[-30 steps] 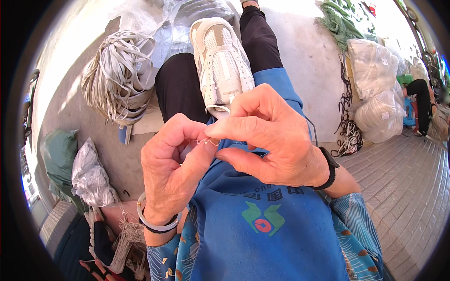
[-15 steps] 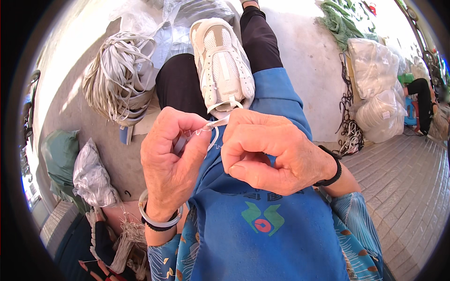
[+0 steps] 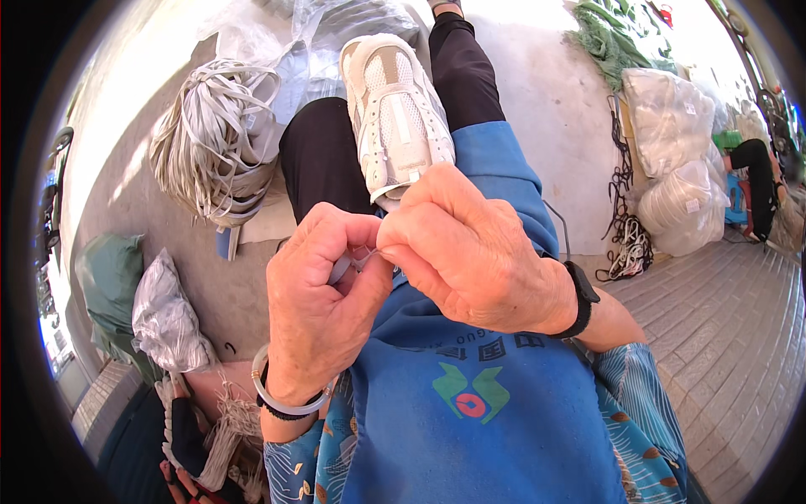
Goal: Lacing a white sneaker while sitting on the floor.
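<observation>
My left hand (image 3: 323, 307) and right hand (image 3: 470, 252) meet over my lap, both pinched narrow on a thin pale cord (image 3: 363, 254) that shows only in the small gap between the fingertips. Just beyond my knuckles the white shoe (image 3: 395, 113) on my crossed leg nearly touches the right hand. To my left a big coil of pale strapping (image 3: 214, 139) lies on the ground, well apart. The paved floor (image 3: 730, 336) on my right lies open.
</observation>
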The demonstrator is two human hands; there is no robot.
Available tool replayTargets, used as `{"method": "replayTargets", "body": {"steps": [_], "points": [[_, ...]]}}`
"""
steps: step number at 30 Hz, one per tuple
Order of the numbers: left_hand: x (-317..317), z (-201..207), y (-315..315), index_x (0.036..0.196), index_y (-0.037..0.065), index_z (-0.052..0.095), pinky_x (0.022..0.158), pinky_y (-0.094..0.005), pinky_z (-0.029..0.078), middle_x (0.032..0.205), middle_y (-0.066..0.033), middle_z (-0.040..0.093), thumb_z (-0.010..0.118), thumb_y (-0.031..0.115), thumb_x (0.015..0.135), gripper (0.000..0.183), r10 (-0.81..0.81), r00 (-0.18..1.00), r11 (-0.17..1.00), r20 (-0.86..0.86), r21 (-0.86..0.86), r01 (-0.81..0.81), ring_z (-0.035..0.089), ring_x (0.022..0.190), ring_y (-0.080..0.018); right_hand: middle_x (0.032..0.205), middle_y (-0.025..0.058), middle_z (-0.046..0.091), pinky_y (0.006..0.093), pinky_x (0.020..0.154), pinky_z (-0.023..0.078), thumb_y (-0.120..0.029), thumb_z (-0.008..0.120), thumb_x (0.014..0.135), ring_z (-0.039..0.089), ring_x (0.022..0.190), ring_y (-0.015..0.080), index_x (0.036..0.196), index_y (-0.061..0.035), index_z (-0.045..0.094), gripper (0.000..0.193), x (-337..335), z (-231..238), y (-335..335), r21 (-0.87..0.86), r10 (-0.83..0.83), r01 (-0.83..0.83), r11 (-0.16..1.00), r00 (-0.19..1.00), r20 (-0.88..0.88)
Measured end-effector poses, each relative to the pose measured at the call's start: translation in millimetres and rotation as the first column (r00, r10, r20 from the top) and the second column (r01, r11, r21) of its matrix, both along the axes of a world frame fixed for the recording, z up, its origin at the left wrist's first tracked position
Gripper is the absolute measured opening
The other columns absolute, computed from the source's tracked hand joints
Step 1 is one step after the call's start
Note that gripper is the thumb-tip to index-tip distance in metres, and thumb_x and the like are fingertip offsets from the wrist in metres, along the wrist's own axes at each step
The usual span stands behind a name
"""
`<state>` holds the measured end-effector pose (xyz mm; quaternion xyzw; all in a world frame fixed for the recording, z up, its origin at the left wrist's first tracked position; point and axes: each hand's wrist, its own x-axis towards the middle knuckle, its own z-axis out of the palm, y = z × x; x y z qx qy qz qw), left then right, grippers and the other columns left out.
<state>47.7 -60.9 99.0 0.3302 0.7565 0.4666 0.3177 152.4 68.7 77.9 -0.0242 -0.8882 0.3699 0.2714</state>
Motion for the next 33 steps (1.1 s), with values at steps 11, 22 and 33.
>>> {"method": "replayTargets", "body": {"steps": [11, 22, 33], "points": [[-6, -3, -1, 0.086, 0.001, 0.059, 0.049, -0.0167, 0.030, 0.071, 0.0036, 0.050, 0.062, 0.002, 0.083, 0.005, 0.155, 0.964, 0.983, 0.217, 0.064, -0.173, 0.038, 0.057, -0.0011, 0.073, 0.0068, 0.050, 0.0309, 0.062, 0.041, -0.008, 0.057, 0.084, 0.049, 0.067, 0.0204, 0.084, -0.0023, 0.056, 0.005, 15, 15, 24, -0.745, 0.613, -0.392, 0.540, 0.789, 0.030], [-4, 6, -3, 0.091, -0.001, 0.060, 0.048, -0.0148, 0.028, 0.072, 0.0043, 0.054, 0.059, -0.001, 0.085, 0.006, 0.091, 0.970, 0.995, 0.225, 0.019, -0.098, 0.038, 0.057, 0.0022, 0.079, 0.0038, 0.051, 0.0199, 0.044, 0.041, 0.001, 0.070, 0.063, 0.050, 0.053, 0.0102, 0.107, -0.0070, 0.065, 0.045, -1, -6, 5, 0.034, 0.000, 0.003, 0.999, 0.997, -0.081], [-7, 5, -1, 0.106, -0.001, 0.051, 0.058, -0.0126, 0.039, 0.088, -0.0024, 0.058, 0.062, -0.007, 0.079, 0.029, 0.077, 0.895, 0.995, 0.439, 0.026, -0.099, 0.049, 0.067, 0.0007, 0.080, 0.0037, 0.052, 0.0217, 0.047, 0.040, 0.000, 0.066, 0.071, 0.051, 0.058, 0.0125, 0.090, -0.0038, 0.065, 0.019, 1, -5, 3, -0.097, 0.017, -0.023, 0.995, 0.998, -0.059]]}}
